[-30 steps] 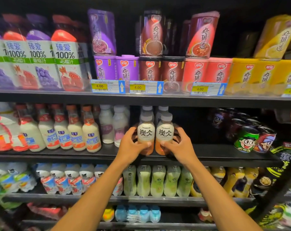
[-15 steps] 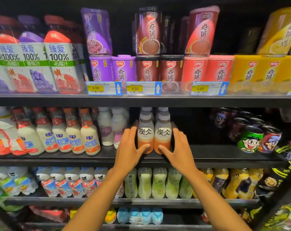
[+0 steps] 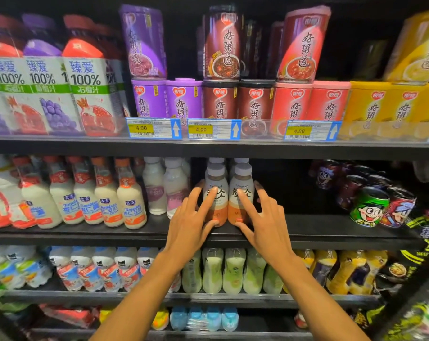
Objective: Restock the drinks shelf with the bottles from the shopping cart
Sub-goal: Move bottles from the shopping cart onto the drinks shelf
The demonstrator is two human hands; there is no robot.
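Two orange-brown drink bottles with grey caps and beige labels stand side by side on the middle black shelf [image 3: 331, 232]: the left bottle [image 3: 215, 183] and the right bottle [image 3: 241, 185]. More of the same stand behind them. My left hand [image 3: 193, 217] has straight spread fingers, its forefinger tip on the left bottle's label and its thumb at the base. My right hand [image 3: 265, 217] mirrors it on the right bottle. Neither hand curls round a bottle. No shopping cart is in view.
White almond-milk bottles [image 3: 129, 198] and pale milk bottles [image 3: 174, 188] stand left of the pair. Cartoon cans [image 3: 371, 207] lie at the right, with bare shelf between. Porridge cups [image 3: 220, 99] and juice cartons [image 3: 85, 94] fill the shelf above; green bottles [image 3: 233, 269] fill the one below.
Both hands have let go of the two bottles, which now stand on the shelf. The fingers have opened and straightened, and only fingertips and thumbs touch the bottles.
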